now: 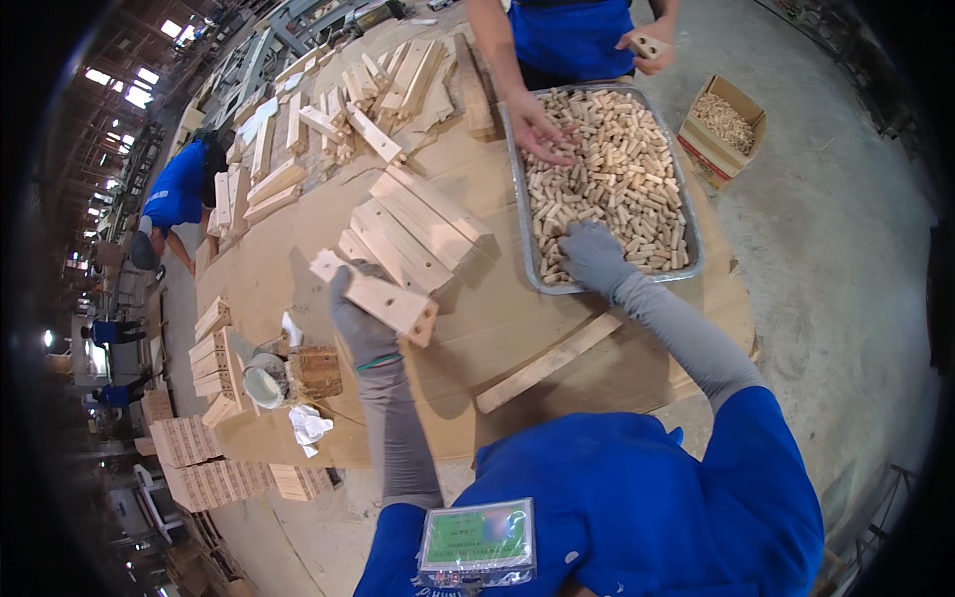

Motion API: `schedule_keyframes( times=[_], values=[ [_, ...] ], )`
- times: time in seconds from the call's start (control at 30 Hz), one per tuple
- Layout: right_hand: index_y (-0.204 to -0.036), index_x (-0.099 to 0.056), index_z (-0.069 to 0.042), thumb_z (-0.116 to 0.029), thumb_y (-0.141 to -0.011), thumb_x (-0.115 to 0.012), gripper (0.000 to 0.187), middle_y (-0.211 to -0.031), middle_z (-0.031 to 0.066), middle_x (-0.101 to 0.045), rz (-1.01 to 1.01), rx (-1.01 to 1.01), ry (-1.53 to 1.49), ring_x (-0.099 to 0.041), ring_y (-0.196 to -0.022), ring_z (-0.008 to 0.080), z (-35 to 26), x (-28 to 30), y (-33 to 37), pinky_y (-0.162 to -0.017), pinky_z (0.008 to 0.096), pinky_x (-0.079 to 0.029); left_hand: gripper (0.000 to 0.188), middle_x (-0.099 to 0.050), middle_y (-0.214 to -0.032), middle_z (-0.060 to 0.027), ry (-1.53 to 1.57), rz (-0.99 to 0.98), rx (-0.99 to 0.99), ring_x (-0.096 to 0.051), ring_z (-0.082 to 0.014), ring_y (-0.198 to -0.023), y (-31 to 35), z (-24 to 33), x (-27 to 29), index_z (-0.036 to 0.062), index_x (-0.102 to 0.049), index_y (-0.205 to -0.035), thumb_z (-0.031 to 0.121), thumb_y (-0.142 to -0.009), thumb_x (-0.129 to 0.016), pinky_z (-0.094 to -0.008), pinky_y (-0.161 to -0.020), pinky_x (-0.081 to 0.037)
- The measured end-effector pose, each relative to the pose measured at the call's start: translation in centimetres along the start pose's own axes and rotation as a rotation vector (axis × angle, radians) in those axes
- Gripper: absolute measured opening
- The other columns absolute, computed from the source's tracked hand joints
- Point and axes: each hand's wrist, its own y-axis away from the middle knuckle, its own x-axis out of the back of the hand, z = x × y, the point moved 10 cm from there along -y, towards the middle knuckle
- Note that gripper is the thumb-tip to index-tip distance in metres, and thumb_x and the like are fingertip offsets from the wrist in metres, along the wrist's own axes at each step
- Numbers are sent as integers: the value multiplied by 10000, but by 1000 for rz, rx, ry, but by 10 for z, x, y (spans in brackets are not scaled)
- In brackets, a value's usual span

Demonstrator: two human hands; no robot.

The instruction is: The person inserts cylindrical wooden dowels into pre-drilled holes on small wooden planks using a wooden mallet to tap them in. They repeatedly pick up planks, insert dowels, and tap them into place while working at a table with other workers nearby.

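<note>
My left hand (pixel 360 316), in a grey glove, is wrapped round a pale wooden block (pixel 383 301) with drilled holes along its face and in its near end. The block is held tilted above the table. My right hand (pixel 594 255), also gloved, reaches into the near left part of a metal tray (pixel 693 234) heaped with short wooden dowels (pixel 622 149). Its fingers are bunched among the dowels, and their tips are partly hidden. More drilled blocks (pixel 408 234) lie side by side just beyond my left hand.
Across the table, a co-worker's hand (pixel 540 129) is over the same tray; their other hand holds a wooden piece (pixel 649 46). A white pot (pixel 264 386) and crumpled paper (pixel 309 426) sit at left. A wooden strip (pixel 547 363) lies nearby. A dowel carton (pixel 723 129) stands at right.
</note>
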Motion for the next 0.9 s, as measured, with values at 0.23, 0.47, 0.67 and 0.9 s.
schedule_keyframes(
  times=[0.23, 0.47, 0.67, 0.9],
  values=[
    [-845, -602, -17, -272, -806, -690, 273, -720, 54, -596, -166, -308, -1059, -565, -648, 136, -59, 69, 32, -599, 254, -465, 191, -568, -832, -81, 112, -10, -27, -575, -210, -769, 10, -29, -8, 25, -519, -976, 176, -859, -517, -340, -730, -501],
    [-899, -580, -21, -82, -784, -698, 176, -778, 32, -608, -70, -242, -1700, -581, -678, 119, -130, 92, 54, -620, 248, -476, 177, -581, -818, -79, 41, 20, -75, -583, -206, -760, 33, -28, -32, 41, -532, -962, 169, -840, -541, -335, -720, -501],
    [-947, -577, -55, -68, -759, -687, 219, -824, 118, -630, 496, 234, -626, -604, -739, 310, -151, 151, 83, -615, 349, -475, 192, -572, -789, -79, -126, 41, -243, -579, -197, -758, 60, -5, -52, 46, -534, -904, 232, -861, -511, -323, -687, -483],
    [-1031, -601, -18, -66, -806, -631, 232, -873, 122, -649, 91, -228, -1172, -623, -728, 237, -135, 87, 86, -642, 337, -483, 244, -515, -902, -66, -328, -25, -394, -533, -173, -840, 94, 17, -79, 42, -496, -1000, 265, -900, -484, -335, -786, -475]
  ],
)
